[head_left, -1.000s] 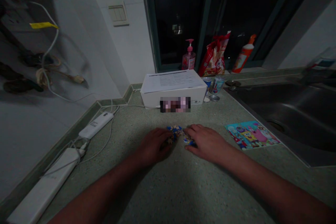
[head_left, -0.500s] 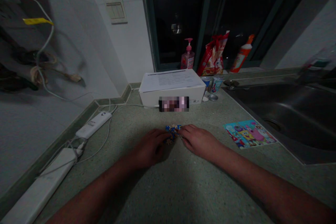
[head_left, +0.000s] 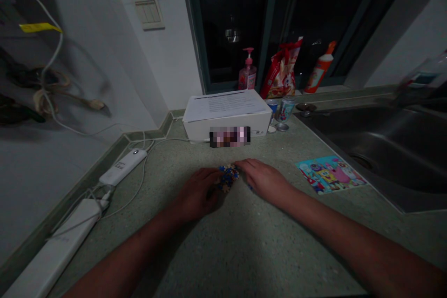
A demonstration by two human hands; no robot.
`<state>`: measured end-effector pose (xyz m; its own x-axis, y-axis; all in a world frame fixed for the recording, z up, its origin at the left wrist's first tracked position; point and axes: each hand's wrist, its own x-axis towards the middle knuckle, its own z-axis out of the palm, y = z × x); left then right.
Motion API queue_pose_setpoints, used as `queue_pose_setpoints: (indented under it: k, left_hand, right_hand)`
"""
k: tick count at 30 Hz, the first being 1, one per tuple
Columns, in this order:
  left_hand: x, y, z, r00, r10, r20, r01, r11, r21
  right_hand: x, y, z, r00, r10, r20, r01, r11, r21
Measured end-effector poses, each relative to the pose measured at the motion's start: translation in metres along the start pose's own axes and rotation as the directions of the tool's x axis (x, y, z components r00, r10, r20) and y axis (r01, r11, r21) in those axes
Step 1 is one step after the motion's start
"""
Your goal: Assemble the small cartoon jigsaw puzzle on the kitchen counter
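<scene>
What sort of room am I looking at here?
Most likely a home kitchen: a dark stainless-steel sink basin is set into a speckled grey-green stone-like countertop, and a clear pink pump bottle stands by the window behind.

Small blue-and-tan jigsaw pieces (head_left: 228, 178): pt. hidden by L hand (head_left: 199, 193) & R hand (head_left: 263, 178); prints too small to ID. Flat black rectangular phone (head_left: 229, 137), nr tabletop's (head_left: 223, 251) back edge: screen pixelated. Long white plastic power strip (head_left: 52, 251), L edge: near end cut off. Grey steel sink (head_left: 387, 149), R edge: ditto, R side.
</scene>
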<state>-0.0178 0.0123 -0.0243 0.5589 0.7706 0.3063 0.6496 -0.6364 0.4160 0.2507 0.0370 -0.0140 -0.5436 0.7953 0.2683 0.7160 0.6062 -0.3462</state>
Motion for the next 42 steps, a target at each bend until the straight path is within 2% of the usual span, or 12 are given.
queue_pose_setpoints:
  k: [6,13,16,19,22,31,36,42]
  left_hand:
    - [0.002,-0.001,0.004,0.998,-0.058,-0.014,0.058,0.998,-0.019]
    - [0.001,-0.006,0.012,0.999,-0.023,-0.041,0.019,0.996,-0.083]
    - [0.001,-0.005,0.011,0.999,0.012,-0.053,-0.016,0.996,-0.084]
    - [0.003,-0.003,0.010,0.999,0.023,-0.032,-0.025,0.997,-0.070]
    - [0.005,-0.003,0.011,1.000,0.006,-0.028,-0.007,0.998,-0.064]
    - [0.011,-0.005,0.020,0.997,-0.013,-0.072,0.007,0.996,-0.084]
    - [0.013,-0.003,0.020,0.996,-0.028,-0.083,0.019,0.994,-0.108]
    - [0.014,-0.002,0.021,0.996,-0.055,-0.075,0.046,0.992,-0.117]
  right_hand:
    - [0.001,0.005,0.001,0.996,0.040,-0.084,-0.036,0.998,0.049]
    - [0.002,0.005,-0.001,0.989,-0.032,-0.144,0.055,0.987,0.153]
    - [0.002,0.007,0.000,0.986,0.025,-0.166,-0.004,0.992,0.124]
    - [0.002,0.010,0.003,0.986,0.088,-0.142,-0.082,0.995,0.048]
    - [0.001,0.012,0.006,0.992,0.100,-0.072,-0.100,0.995,0.012]
    - [0.003,0.016,0.015,0.997,0.001,-0.072,0.009,0.991,0.133]
    - [0.005,0.016,0.019,0.990,-0.070,-0.124,0.097,0.969,0.229]
    - [0.008,0.012,0.023,0.980,-0.062,-0.191,0.120,0.943,0.309]
